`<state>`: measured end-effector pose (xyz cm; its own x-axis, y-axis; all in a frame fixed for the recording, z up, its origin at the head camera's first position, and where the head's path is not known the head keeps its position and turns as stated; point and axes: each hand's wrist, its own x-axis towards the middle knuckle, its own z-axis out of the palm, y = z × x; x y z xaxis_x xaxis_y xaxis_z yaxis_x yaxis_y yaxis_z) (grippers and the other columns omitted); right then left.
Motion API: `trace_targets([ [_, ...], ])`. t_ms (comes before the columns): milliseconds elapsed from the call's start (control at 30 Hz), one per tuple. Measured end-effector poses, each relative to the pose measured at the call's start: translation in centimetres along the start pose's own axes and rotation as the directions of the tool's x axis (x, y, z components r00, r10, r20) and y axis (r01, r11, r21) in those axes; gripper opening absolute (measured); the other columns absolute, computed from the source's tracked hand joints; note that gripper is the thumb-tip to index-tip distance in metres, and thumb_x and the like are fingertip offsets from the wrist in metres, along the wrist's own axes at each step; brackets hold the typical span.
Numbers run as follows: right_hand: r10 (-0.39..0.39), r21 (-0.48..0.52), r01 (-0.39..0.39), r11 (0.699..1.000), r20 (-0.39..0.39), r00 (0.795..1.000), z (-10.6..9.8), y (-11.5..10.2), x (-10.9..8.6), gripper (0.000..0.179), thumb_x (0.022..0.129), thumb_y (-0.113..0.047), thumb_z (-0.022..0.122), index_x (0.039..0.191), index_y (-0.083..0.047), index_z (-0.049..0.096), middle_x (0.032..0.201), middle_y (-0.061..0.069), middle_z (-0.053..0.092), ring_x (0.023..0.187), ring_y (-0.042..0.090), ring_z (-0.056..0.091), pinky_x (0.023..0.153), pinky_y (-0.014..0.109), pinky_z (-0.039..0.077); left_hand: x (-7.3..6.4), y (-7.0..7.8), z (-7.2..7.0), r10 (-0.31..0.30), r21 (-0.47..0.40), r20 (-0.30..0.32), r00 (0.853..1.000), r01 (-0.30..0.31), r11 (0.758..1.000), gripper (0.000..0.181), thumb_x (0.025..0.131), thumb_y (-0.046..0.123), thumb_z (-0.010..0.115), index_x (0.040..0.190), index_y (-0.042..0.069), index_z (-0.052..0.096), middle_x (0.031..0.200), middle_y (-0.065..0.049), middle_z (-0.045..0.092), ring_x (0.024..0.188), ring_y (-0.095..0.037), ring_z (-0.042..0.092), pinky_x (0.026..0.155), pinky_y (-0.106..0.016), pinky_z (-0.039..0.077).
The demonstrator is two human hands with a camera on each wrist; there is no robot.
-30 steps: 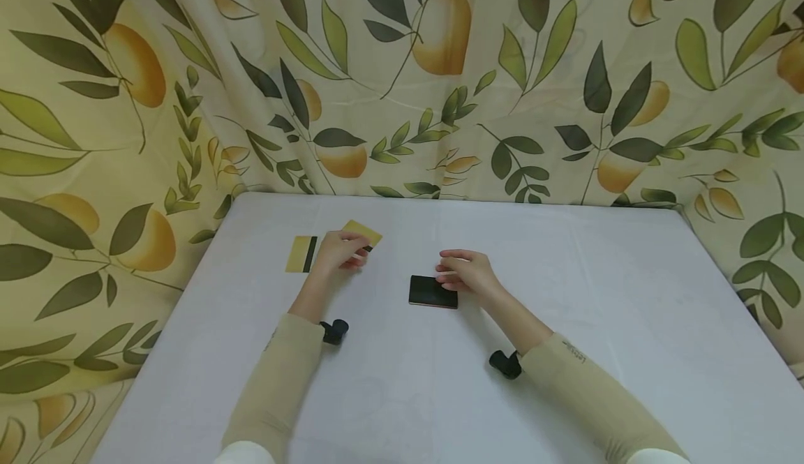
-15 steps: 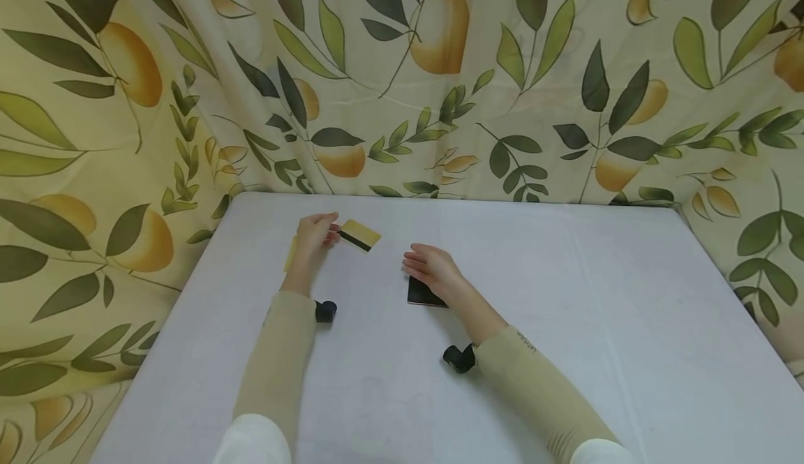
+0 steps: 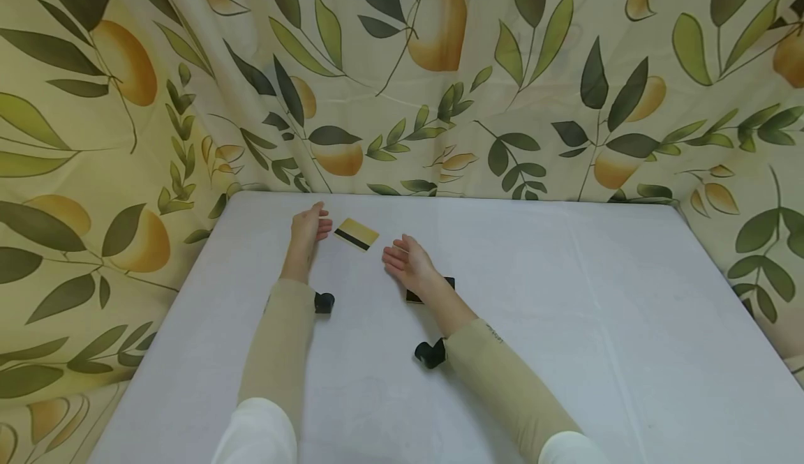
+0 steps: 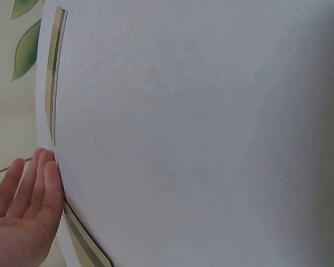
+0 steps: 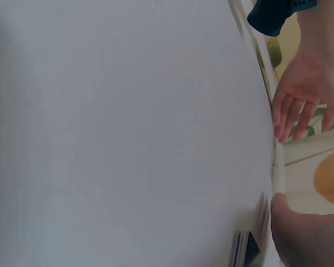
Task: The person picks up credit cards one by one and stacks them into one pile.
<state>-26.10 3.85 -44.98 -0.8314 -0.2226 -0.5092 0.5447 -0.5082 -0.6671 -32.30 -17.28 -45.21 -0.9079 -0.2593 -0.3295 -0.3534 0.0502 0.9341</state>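
Note:
A gold card with a dark stripe (image 3: 356,234) lies on the white table, between my two hands in the head view. My left hand (image 3: 306,229) is just left of it, fingers extended and loosely bent, holding nothing. A second striped card (image 4: 84,240) shows beside that hand in the left wrist view; in the head view the hand and forearm hide it. My right hand (image 3: 410,263) is held palm turned up with relaxed fingers, nothing in them. A flat black rectangular item (image 3: 449,283) lies partly hidden under the right wrist; its layered edge appears in the right wrist view.
The white-covered table (image 3: 553,296) meets a fruit-and-leaf patterned curtain (image 3: 502,87) at its back edge and left side. Small black wrist cameras (image 3: 324,303) jut inward from both sleeves.
My left hand has let go of the striped card and drawn left, covering the other card. My right hand has moved left across the black item and turned its palm up.

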Motion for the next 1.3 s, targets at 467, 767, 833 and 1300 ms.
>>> trace_targets([
  [467,0.005,0.214,-0.018,0.977,0.063,0.998,1.6,2.7,2.2,0.064,0.099,-0.044,0.021,0.145,0.0,0.009,0.149,0.013,0.02,0.138,0.023,0.017,0.114,0.036,0.011,0.1,0.9,-0.3,-0.1,0.059,0.143,0.985,0.093,0.994,0.063,0.095,0.048,0.03,0.126,-0.003,0.05,0.121,-0.022,0.056,0.102,-0.025,0.06,0.088,-0.033,0.05],
  [767,0.006,0.224,-0.022,0.974,0.073,0.997,1.9,2.6,2.0,0.062,0.1,-0.041,0.02,0.145,-0.001,0.009,0.149,0.013,0.02,0.138,0.022,0.017,0.114,0.036,0.011,0.2,1.0,-0.6,-0.158,0.034,0.179,0.971,0.155,0.987,0.064,0.096,0.048,0.028,0.129,-0.004,0.046,0.126,-0.021,0.052,0.108,-0.027,0.055,0.092,-0.035,0.047],
  [833,0.003,0.215,-0.019,0.976,0.071,0.997,1.9,2.6,2.0,0.061,0.1,-0.041,0.021,0.145,0.0,0.01,0.149,0.013,0.021,0.137,0.023,0.019,0.114,0.036,0.012,0.1,1.1,-0.6,-0.165,0.04,0.179,0.97,0.161,0.986,0.064,0.095,0.047,0.029,0.129,-0.004,0.046,0.125,-0.021,0.053,0.105,-0.026,0.056,0.092,-0.034,0.047],
  [1300,-0.011,0.156,0.006,0.988,0.031,0.999,2.0,2.5,2.0,0.061,0.1,-0.039,0.025,0.143,0.001,0.015,0.146,0.014,0.027,0.134,0.025,0.026,0.112,0.037,0.018,-0.5,1.1,-0.3,-0.194,0.033,0.116,0.974,0.192,0.981,0.058,0.095,0.043,0.033,0.123,-0.003,0.054,0.117,-0.018,0.059,0.08,-0.015,0.062,0.085,-0.03,0.05],
])
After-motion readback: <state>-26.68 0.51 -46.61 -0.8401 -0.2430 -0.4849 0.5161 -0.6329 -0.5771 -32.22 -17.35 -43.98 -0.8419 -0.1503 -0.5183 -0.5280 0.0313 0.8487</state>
